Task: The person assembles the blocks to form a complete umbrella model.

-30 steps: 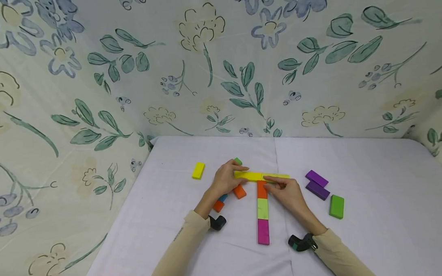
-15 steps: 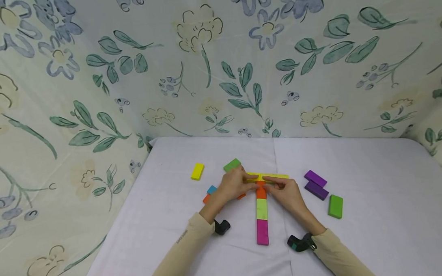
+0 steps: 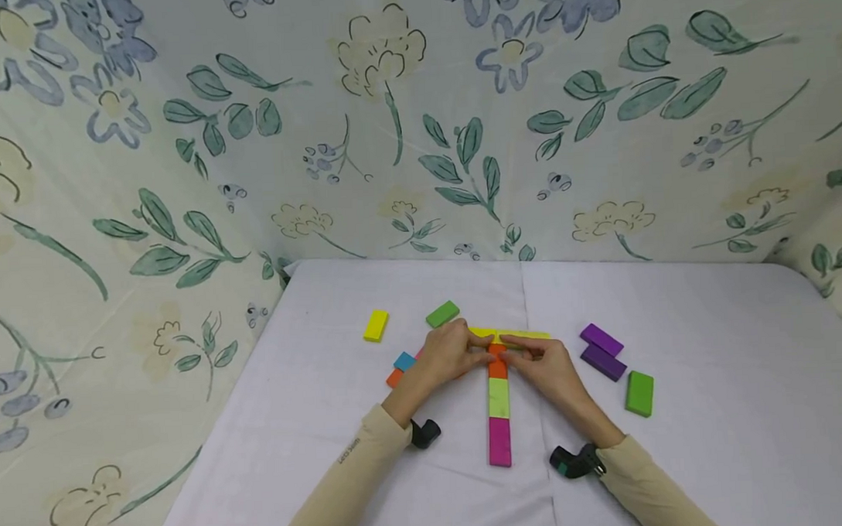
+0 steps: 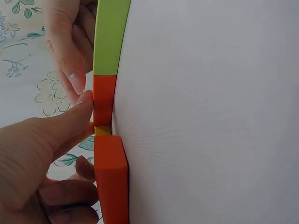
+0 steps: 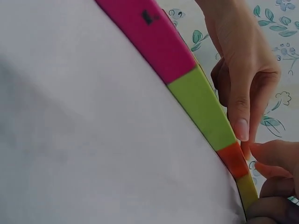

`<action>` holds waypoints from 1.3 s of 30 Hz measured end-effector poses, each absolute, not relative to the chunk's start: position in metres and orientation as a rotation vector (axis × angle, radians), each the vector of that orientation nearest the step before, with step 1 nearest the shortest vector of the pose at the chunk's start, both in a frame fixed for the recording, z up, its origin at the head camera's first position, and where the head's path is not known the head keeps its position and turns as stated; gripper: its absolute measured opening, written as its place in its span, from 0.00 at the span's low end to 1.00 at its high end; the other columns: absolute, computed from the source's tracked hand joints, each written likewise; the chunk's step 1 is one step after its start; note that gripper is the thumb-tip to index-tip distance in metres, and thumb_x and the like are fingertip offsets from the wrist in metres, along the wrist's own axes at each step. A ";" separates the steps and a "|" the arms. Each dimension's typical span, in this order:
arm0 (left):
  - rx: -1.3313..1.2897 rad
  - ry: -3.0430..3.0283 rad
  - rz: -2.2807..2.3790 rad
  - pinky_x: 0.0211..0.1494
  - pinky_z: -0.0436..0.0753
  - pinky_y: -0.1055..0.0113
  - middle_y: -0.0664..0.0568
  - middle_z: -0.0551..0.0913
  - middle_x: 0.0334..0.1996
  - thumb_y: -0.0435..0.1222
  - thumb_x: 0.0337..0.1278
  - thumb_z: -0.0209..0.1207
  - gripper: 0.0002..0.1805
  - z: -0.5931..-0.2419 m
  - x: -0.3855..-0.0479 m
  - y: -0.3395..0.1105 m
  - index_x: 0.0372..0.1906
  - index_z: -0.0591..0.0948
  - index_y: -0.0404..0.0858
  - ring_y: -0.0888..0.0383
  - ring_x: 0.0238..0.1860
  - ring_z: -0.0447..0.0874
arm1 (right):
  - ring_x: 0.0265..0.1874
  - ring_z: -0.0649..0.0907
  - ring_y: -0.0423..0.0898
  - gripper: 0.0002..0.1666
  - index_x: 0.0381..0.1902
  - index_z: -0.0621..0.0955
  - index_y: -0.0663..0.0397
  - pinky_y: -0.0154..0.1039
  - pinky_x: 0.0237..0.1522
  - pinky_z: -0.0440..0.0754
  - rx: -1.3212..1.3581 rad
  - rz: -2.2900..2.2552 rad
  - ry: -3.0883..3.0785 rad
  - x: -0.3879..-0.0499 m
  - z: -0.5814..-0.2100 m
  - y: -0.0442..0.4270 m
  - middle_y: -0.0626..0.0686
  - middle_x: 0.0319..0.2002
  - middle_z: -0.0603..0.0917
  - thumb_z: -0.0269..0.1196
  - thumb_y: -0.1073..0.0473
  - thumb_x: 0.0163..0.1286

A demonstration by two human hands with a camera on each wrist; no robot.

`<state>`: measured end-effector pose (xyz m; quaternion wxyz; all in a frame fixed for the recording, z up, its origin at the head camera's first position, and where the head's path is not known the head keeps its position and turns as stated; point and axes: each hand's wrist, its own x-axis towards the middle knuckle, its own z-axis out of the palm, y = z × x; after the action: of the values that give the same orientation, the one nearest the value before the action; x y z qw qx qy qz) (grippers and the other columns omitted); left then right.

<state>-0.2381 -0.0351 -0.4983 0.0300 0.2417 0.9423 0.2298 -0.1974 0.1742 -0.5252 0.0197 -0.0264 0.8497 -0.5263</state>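
Note:
A magenta block (image 3: 500, 442), a lime block (image 3: 498, 399) and an orange block (image 3: 497, 368) form a column on the white cloth. Two yellow blocks (image 3: 535, 336) lie across its far end, end to end. My left hand (image 3: 454, 351) is left of the junction, its thumb on the orange block's side and its index fingertip over the yellow. From the right, my right hand (image 3: 548, 367) mirrors it, thumb by the orange block (image 5: 232, 161) and index finger on the yellow. The hands' fingertips nearly meet. Another orange block (image 4: 111, 179) sits near my left hand.
Left of the column lie a yellow block (image 3: 377, 326), a green block (image 3: 442, 314), a blue block (image 3: 405, 362) and an orange block (image 3: 394, 378), partly covered by my left arm. To the right are two purple blocks (image 3: 602, 363) and a green block (image 3: 640, 395).
My left hand has moved right from the left yellow block's outer part to the junction, uncovering the green block behind. My right hand has stayed in place. Over the last half second little differs.

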 end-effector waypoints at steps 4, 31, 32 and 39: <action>0.749 2.900 0.693 0.27 0.60 0.75 0.56 0.76 0.28 0.53 0.56 0.73 0.23 -0.496 -0.237 -0.034 0.56 0.87 0.53 0.63 0.26 0.65 | 0.23 0.68 0.39 0.24 0.61 0.86 0.44 0.31 0.23 0.64 -0.109 -1.499 2.705 -0.191 -0.515 0.189 0.48 0.26 0.74 0.72 0.49 0.69; 0.655 2.835 0.751 0.23 0.57 0.74 0.58 0.79 0.18 0.51 0.58 0.72 0.23 -0.494 -0.237 -0.031 0.58 0.86 0.52 0.62 0.20 0.62 | 0.25 0.68 0.36 0.21 0.53 0.88 0.62 0.32 0.20 0.65 -0.178 -0.973 3.181 -0.153 -0.504 0.310 0.60 0.39 0.85 0.75 0.62 0.62; 0.652 2.835 0.755 0.23 0.57 0.74 0.58 0.80 0.19 0.51 0.58 0.72 0.23 -0.494 -0.237 -0.031 0.58 0.86 0.52 0.61 0.20 0.62 | 0.25 0.68 0.36 0.21 0.53 0.88 0.62 0.32 0.20 0.65 -0.179 -0.965 3.183 -0.153 -0.504 0.310 0.60 0.39 0.85 0.75 0.62 0.62; 0.649 2.842 0.763 0.22 0.56 0.74 0.56 0.85 0.23 0.51 0.57 0.73 0.24 -0.493 -0.237 -0.031 0.58 0.86 0.52 0.62 0.20 0.62 | 0.24 0.67 0.35 0.20 0.52 0.88 0.62 0.32 0.20 0.65 -0.194 -0.968 3.196 -0.153 -0.506 0.310 0.58 0.37 0.85 0.75 0.62 0.61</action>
<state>-0.2367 -0.0313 -0.4929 0.0642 0.2149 0.9411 0.2529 -0.1535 0.3101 -0.5059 -0.1016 -0.0576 0.9505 -0.2880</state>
